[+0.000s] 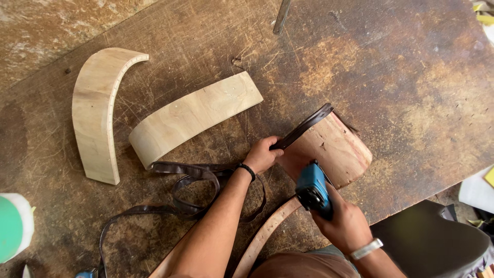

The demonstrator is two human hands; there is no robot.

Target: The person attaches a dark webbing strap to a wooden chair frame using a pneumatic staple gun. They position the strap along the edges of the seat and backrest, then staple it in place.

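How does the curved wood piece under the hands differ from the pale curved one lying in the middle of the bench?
The held curved piece is reddish-brown with a dark strap along its edge, pressed by the left hand; the pale curved piece is light, bare and untouched. Both are bent wooden panels.

We get soft, even daylight, faint shadows under the curved boards, sharp centre, slight blur at corners.
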